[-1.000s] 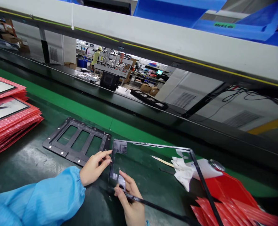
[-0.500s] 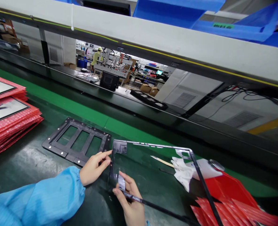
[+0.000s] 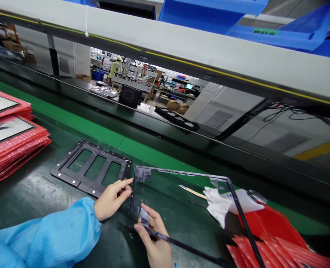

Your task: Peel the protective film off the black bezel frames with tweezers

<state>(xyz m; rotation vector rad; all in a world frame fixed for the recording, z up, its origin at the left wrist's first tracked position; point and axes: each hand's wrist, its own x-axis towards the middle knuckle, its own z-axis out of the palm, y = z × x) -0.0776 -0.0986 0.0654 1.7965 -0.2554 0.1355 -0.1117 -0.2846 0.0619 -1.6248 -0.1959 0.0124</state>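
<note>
I hold up a thin black rectangular frame (image 3: 244,219), tilted above the dark green bench. My right hand (image 3: 156,238) grips its near left corner, thumb on one side and fingers on the other, by a shiny corner piece. At the frame's left side is my left hand (image 3: 113,199), in a blue sleeve, its index fingertip and thumb close together against the edge. Flat on the bench just beyond that hand lies a black fixture plate (image 3: 85,173) with three openings and light round dots along its border.
Red bubble bags with panels (image 3: 14,143) are stacked at left. Seen through or beside the frame are a pointed blade tool (image 3: 192,191), a white cloth (image 3: 217,208), a white bottle (image 3: 243,201) and red bags (image 3: 265,245). A shelf (image 3: 165,41) with blue bins crosses above.
The frame has tilted very slightly, and its far edge shows less glare. A seam on the green strip behind has shifted a little left. Both hands stay in place.
</note>
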